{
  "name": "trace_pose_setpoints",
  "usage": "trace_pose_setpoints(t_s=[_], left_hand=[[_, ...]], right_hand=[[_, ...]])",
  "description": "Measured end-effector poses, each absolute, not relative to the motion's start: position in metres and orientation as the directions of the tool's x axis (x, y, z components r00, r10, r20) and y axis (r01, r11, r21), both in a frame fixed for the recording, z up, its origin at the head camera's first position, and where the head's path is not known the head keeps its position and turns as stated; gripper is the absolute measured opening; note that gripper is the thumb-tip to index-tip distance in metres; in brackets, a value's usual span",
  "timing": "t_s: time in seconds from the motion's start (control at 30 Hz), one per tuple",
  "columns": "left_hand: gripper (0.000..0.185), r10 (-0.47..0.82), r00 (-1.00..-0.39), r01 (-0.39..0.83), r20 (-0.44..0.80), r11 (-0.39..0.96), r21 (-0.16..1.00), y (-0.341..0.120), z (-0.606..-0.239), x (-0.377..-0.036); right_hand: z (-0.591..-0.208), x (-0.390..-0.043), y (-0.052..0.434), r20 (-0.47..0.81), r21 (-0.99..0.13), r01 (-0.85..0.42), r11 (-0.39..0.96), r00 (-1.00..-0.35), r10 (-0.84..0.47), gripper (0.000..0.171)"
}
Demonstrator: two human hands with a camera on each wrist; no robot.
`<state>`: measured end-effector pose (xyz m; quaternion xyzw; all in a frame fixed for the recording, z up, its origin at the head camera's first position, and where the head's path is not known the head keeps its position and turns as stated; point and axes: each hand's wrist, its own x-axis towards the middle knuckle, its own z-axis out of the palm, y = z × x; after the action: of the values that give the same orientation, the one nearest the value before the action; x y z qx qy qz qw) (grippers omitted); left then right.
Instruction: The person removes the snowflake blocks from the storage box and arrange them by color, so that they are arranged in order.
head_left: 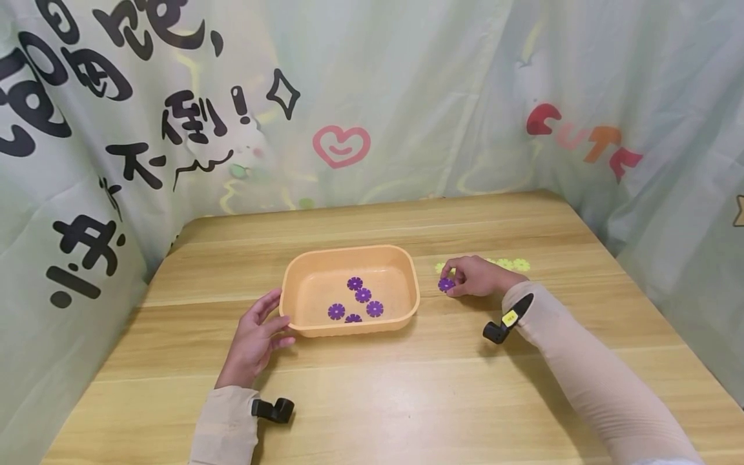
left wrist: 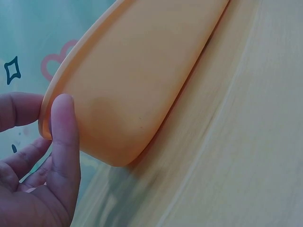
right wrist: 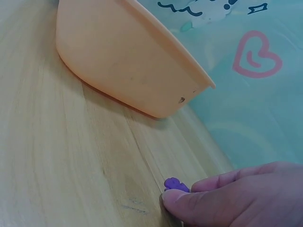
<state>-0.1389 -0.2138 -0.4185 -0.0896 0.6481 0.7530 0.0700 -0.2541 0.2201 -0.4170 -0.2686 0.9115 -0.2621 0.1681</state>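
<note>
Pinching purple disc (head_left: pixel 446 284) on table (head_left: pixel 407 387): right hand (head_left: pixel 476 276), beside yellow discs (head_left: pixel 514 264) | left hand (head_left: pixel 256 336) fingers relaxed, steadying orange tray (head_left: pixel 290 297) rim; 5 purple discs inside

A small purple flower-shaped disc (head_left: pixel 446 284) lies flat on the wooden table, just right of the tub, pinched at its edge by fingertips. The orange plastic tub (head_left: pixel 407 303), rectangular with rounded corners, sits upright holding five matching purple discs (head_left: pixel 361 295).
</note>
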Motion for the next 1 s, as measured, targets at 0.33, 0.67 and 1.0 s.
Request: trace_pose_setpoints(t_s=[0.33, 0.67, 1.0], left_hand=[[0.065, -0.017, -0.973, -0.224, -0.229, -0.156, 0.962, -0.214, -0.420, -0.139], [0.065, -0.014, -0.972, -0.231, -0.236, -0.155, 0.961, -0.214, -0.419, -0.138], [0.066, -0.009, -0.974, -0.223, -0.226, -0.152, 0.963, -0.214, -0.418, -0.138]], right_hand=[[-0.404, -0.257, 0.216, -0.153, -0.580, -0.424, 0.695, -0.781, -0.605, 0.033], [-0.371, -0.263, 0.194, -0.069, -0.538, -0.533, 0.653, -0.744, -0.665, 0.026], [-0.351, -0.266, 0.149, -0.014, -0.568, -0.574, 0.590, -0.709, -0.705, 0.031]])
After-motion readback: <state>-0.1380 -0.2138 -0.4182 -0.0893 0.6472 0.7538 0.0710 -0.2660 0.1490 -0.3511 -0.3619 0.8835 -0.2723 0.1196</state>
